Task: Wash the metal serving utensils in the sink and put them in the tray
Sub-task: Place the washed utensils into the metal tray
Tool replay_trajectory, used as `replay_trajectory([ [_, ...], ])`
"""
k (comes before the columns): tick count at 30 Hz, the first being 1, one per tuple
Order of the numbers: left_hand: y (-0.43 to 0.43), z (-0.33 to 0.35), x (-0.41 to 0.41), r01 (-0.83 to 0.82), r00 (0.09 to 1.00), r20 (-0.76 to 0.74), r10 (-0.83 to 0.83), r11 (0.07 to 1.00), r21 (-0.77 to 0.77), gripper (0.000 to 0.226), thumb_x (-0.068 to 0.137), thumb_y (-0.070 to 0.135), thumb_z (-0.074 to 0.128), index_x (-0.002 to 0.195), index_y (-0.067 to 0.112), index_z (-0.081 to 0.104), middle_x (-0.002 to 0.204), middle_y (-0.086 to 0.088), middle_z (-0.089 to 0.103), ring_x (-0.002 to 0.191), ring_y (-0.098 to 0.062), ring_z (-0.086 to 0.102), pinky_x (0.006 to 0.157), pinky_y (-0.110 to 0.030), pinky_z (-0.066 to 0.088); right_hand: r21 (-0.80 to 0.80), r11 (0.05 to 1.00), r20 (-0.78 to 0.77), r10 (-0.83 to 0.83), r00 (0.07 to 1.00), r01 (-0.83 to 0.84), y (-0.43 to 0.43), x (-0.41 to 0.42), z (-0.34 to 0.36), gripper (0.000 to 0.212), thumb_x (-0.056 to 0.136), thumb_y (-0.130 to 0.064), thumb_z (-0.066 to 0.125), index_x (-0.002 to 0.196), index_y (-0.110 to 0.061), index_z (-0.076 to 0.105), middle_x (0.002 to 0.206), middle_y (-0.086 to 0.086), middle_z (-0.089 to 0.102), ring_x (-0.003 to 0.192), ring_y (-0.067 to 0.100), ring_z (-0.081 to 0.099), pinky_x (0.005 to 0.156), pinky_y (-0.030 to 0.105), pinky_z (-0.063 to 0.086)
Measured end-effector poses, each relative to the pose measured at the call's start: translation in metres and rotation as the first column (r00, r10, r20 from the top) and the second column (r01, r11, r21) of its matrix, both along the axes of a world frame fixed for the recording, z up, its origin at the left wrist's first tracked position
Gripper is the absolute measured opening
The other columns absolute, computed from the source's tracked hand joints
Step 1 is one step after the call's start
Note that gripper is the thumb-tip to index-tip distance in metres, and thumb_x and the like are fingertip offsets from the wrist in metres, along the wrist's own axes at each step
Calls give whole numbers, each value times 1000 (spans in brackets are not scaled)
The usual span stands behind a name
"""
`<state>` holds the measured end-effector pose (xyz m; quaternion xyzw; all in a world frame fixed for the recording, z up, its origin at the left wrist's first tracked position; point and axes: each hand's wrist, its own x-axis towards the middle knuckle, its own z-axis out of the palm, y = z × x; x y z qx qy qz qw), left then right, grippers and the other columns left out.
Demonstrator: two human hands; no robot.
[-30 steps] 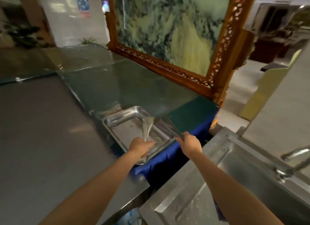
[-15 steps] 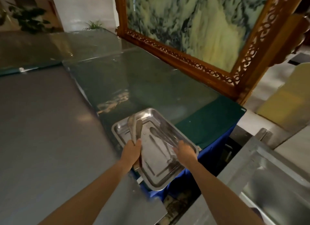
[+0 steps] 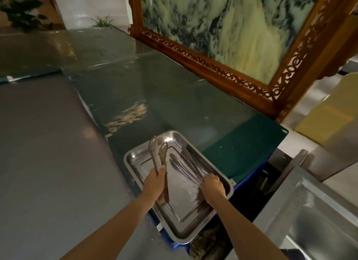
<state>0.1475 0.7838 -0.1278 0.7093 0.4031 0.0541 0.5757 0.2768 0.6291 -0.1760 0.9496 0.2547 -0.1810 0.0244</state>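
Head view — left hand (image 3: 155, 184) grips tongs (image 3: 159, 155) over tray (image 3: 184, 213), left side; right hand (image 3: 213, 186) grasps second tongs (image 3: 187, 167) by right rim.

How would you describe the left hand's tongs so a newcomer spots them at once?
Below the carved wooden frame, a steel tray sits at the near end of the green counter. Over it, the left hand grips perforated tongs, tips raised; the other tongs lie flat in the tray.

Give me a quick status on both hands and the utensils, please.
Left hand grips tongs above tray. Right hand on second tongs lying in tray, grip unclear. Nothing in the way.
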Motion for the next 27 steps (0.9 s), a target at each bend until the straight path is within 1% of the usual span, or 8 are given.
replay_trajectory([
  [5,0,-3,5,-22,1000,-8,22,999,-30,43,99,40,31,111,4,51,80,-7,56,73,-18,58,63,-25,48,32,999,89,-12,996,9,7,-2,7,50,93,-34,45,134,-9,32,139,12,36,128,26,35,106,36,35],
  [7,-2,-1,10,-37,999,18,38,997,-71,48,99,40,30,115,0,50,87,-11,59,78,-21,60,68,-28,50,226,974,132,-17,991,-13,15,-10,19,52,95,-41,40,135,-10,33,135,10,39,126,24,37,107,34,34],
  [11,-8,7,21,-57,991,100,85,966,-250,53,101,36,28,128,-8,40,94,-23,59,78,-29,59,68,-34,51,663,748,-163,136,977,7,41,-51,47,37,95,-38,41,127,-19,44,118,-1,50,99,9,53,76,13,44],
  [13,-12,9,23,-30,987,137,79,944,-329,53,102,35,27,134,-6,35,111,-30,57,93,-40,56,85,-46,48,694,720,-240,237,941,-4,50,-63,50,30,96,-34,38,122,-21,47,114,0,48,84,8,57,64,15,49],
  [18,-22,13,15,-22,974,173,146,824,-566,24,101,32,32,111,14,45,99,-11,61,104,-29,58,92,-41,51,673,738,-308,348,886,-56,51,-63,51,33,88,-18,56,120,-17,47,103,4,55,78,9,60,66,21,54],
  [21,-28,3,11,-54,977,150,149,862,-505,19,101,30,35,108,19,48,105,-10,63,109,-27,58,100,-42,44,606,795,-332,283,900,-27,52,-69,40,26,89,-19,55,114,-14,49,95,5,56,72,11,57,60,17,47],
  [24,-33,-5,4,20,991,131,38,908,-418,33,101,27,34,119,3,48,97,-11,61,94,-23,55,82,-31,44,582,800,-391,115,913,149,49,-68,35,18,95,-23,47,94,-8,57,76,0,58,56,6,50,49,11,40],
  [27,-32,-11,4,8,1000,14,-3,928,-374,30,99,20,42,117,-2,52,95,-9,62,89,-20,58,84,-32,47,574,796,-371,46,928,190,41,-74,29,17,94,-20,49,99,-7,59,89,4,60,68,6,52,57,10,41],
])
